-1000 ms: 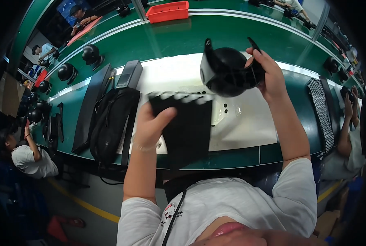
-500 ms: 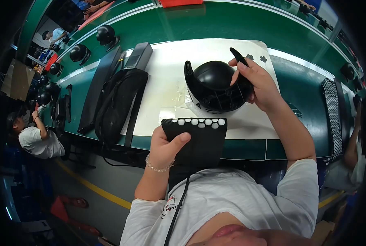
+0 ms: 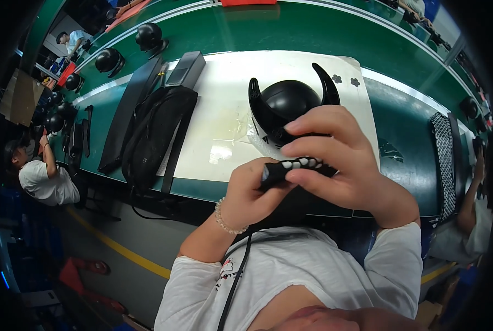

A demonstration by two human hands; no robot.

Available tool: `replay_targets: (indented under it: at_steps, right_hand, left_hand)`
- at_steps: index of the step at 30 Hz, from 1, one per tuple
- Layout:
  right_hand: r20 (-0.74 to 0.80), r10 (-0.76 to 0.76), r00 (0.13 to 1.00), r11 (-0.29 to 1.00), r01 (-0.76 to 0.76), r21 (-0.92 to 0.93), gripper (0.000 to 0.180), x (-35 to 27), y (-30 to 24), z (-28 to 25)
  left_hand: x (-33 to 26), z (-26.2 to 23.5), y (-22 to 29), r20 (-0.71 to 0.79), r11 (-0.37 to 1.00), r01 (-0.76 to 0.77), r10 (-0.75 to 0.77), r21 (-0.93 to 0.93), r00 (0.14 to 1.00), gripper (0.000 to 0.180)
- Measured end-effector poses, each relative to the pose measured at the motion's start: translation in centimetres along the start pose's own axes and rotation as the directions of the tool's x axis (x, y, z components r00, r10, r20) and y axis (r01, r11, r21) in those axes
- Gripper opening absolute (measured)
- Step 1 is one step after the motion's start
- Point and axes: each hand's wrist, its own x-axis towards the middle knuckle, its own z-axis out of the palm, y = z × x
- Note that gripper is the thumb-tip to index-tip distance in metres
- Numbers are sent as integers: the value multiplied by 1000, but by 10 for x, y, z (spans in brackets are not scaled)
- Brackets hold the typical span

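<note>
My left hand [image 3: 255,190] is closed round a black strip [image 3: 277,172] that bears a row of white round dots along its upper edge. Bent and tilted, the strip shows mostly this edge. My right hand [image 3: 343,160] curves over the dots; its thumb meets the edge of the strip, while the fingers stay apart above it. Just beyond both hands stands a glossy black helmet-like dome [image 3: 290,99] with two curved horns, partly hidden by the right fingers. Clear plastic wrap [image 3: 263,144] lies at its base.
A white sheet [image 3: 213,127] covers the middle of the green table, with two dark flower shapes at its far right. Left of it are a black bag [image 3: 158,127] and a grey box [image 3: 186,69]. More black domes [image 3: 109,60] stand farther left. A co-worker [image 3: 48,176] sits at left.
My right hand has come away from the right horn, toward me and down to the strip. The left hand has moved slightly right and tipped the strip, which earlier showed its broad face.
</note>
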Motion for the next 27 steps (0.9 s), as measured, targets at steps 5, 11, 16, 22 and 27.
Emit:
replay_targets:
  at_steps: [5, 11, 16, 22, 27]
  right_hand:
    - [24, -101, 995, 984, 103, -143, 18, -7, -1, 8]
    - [-39, -230, 972, 933, 209, -294, 18, -22, 8, 17]
    - [-192, -201, 961, 979, 190, -72, 22, -22, 14, 16]
    - [-95, -20, 995, 994, 30, 101, 34, -18, 12, 17]
    - [-37, 155, 987, 971, -145, 191, 38, -23, 8, 22]
  left_hand:
    - [0, 4, 0, 24, 996, 10, -12, 88, 1000, 13]
    - [0, 11, -7, 25, 998, 7, -9, 68, 1000, 8]
    - [4, 10, 1, -88, 985, 171, -171, -9, 981, 17]
    - [0, 6, -6, -69, 982, 56, -44, 178, 997, 16]
    - [2, 4, -6, -73, 931, -141, 175, 337, 982, 14]
